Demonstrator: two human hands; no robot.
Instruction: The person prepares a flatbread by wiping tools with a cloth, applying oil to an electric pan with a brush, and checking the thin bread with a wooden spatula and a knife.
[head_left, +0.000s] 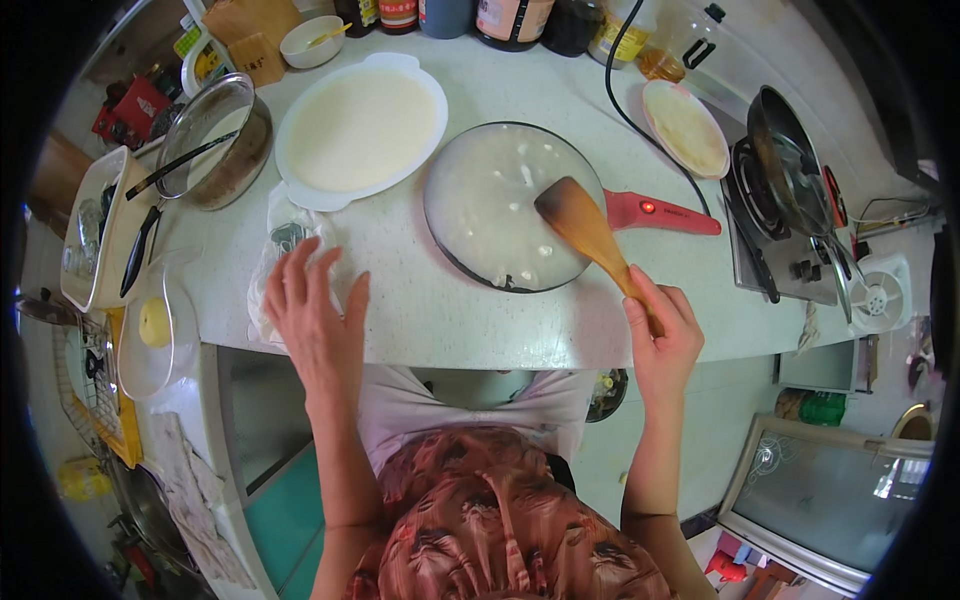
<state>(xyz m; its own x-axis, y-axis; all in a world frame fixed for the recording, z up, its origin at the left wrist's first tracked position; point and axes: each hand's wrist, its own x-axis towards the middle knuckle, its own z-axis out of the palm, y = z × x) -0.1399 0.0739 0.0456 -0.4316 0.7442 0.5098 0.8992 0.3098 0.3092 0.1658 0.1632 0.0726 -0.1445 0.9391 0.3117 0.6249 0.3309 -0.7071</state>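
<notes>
A thin white sheet of batter with several bubbles covers the round electric crepe maker (480, 202), whose red handle (675, 213) has a lit red light. In my right hand (667, 330) is a wooden spatula (589, 225); its darkened blade overlaps the right part of the batter sheet. My left hand (319, 315) holds nothing visible, its fingers apart, over the counter's front left beside a crumpled white cloth or bag (264, 281). Beyond it stands a shallow white dish of pale batter (289, 161).
At left are a steel pot (259, 142) with a dark stick across it and a cream bin (112, 285). Bottles (502, 22) line the back. A black power cord (622, 112) runs to the red handle. A wok (780, 157) sits on the gas stove at right, near a knife (759, 259).
</notes>
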